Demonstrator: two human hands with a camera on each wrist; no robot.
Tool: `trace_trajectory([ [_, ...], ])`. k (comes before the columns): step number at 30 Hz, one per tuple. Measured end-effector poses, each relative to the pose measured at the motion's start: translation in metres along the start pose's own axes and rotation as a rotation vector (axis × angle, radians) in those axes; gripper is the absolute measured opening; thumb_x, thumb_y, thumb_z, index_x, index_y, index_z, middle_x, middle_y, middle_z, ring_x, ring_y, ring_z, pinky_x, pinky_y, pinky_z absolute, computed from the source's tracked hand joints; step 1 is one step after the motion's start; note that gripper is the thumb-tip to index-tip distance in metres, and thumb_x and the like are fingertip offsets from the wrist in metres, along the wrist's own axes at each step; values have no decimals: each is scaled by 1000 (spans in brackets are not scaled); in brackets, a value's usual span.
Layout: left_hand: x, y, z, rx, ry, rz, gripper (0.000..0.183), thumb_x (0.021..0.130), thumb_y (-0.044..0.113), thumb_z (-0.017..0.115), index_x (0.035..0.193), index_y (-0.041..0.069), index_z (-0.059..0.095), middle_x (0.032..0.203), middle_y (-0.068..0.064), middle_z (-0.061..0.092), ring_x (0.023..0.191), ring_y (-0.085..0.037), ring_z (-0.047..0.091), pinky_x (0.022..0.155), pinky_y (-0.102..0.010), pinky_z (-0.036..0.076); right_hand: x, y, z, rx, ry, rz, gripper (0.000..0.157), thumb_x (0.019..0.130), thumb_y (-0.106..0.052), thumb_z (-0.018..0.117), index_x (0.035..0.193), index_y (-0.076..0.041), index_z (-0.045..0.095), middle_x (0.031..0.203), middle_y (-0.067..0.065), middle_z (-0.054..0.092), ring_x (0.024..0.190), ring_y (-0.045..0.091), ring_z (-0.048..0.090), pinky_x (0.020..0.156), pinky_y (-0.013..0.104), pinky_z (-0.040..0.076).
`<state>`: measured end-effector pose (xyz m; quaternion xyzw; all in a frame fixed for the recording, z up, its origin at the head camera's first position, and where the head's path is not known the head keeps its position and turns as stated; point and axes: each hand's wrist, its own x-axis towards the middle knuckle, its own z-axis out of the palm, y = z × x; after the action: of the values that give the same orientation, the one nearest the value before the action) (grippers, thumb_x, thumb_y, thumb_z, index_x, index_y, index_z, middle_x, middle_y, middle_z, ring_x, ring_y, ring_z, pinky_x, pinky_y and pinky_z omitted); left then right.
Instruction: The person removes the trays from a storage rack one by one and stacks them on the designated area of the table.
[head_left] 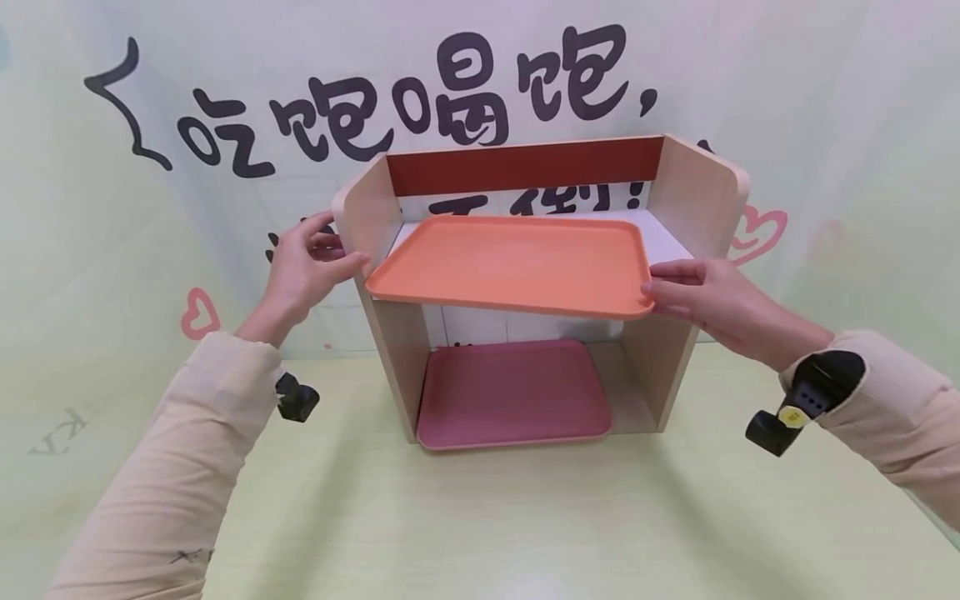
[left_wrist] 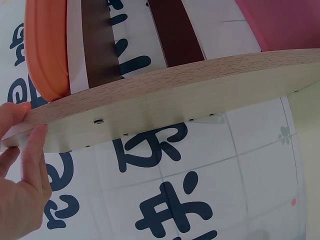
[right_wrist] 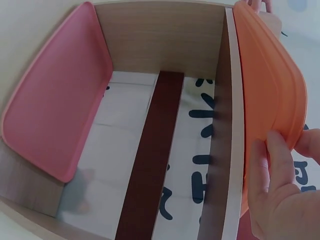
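An orange tray lies on the upper white board of a small wooden shelf, its front edge jutting out past the board. My right hand pinches the tray's front right corner, thumb above and fingers beneath, as the right wrist view shows the fingers against its underside. My left hand grips the front edge of the shelf's left side panel; its thumb reaches over the edge near the tray's left corner. On the bottom board rests a pink tray, sticking out slightly in front.
The shelf stands on a pale table against a hanging cloth printed with large dark characters and hearts. A dark red rail crosses the shelf's back at the top. Each wrist wears a small black camera.
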<state>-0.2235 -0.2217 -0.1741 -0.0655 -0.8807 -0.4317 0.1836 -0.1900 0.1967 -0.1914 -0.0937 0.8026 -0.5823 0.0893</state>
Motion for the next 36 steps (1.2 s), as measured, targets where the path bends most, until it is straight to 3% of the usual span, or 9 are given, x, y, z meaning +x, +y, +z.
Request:
trace_trajectory([
  [7, 0, 0, 0, 4, 1, -4, 65, 78, 27, 67, 135, 17, 38, 114, -13, 51, 96, -24, 54, 77, -33, 49, -9, 2, 2, 109, -32, -4, 69, 85, -22, 59, 135, 10, 22, 99, 0, 58, 90, 9, 61, 83, 23, 44],
  [14, 0, 1, 1, 2, 6, -5, 64, 78, 26, 67, 134, 17, 38, 114, -13, 52, 95, -24, 55, 77, -33, 49, -18, 3, 5, 231, -55, -9, 67, 86, -17, 58, 135, 9, 20, 102, 1, 58, 92, 11, 60, 81, 21, 46],
  [20, 0, -1, 1, 9, 13, -2, 64, 78, 27, 67, 134, 17, 39, 113, -13, 52, 94, -23, 55, 77, -33, 50, -23, 5, 9, 238, -59, -16, 66, 86, -16, 57, 135, 9, 20, 106, 1, 56, 94, 10, 60, 82, 22, 45],
  [25, 1, -1, 2, 4, 6, -1, 65, 78, 27, 67, 135, 17, 38, 114, -13, 52, 95, -23, 55, 78, -33, 49, -22, 7, 7, 142, -55, -20, 66, 88, -21, 54, 137, 6, 18, 119, 10, 46, 95, 8, 59, 85, 24, 44],
  [32, 0, 0, 0, -4, 0, -11, 66, 77, 27, 68, 135, 18, 38, 114, -14, 51, 97, -24, 54, 78, -33, 49, -4, 3, -7, -220, 52, -52, 72, 86, -38, 55, 137, 1, 21, 129, 18, 37, 100, 17, 57, 91, 39, 39],
  [36, 0, 0, -1, -9, -6, -13, 65, 78, 26, 67, 135, 17, 37, 115, -14, 51, 97, -25, 54, 78, -34, 49, 13, -2, -13, -274, 76, -65, 69, 86, -36, 54, 135, 4, 25, 128, 21, 38, 96, 17, 60, 89, 40, 40],
])
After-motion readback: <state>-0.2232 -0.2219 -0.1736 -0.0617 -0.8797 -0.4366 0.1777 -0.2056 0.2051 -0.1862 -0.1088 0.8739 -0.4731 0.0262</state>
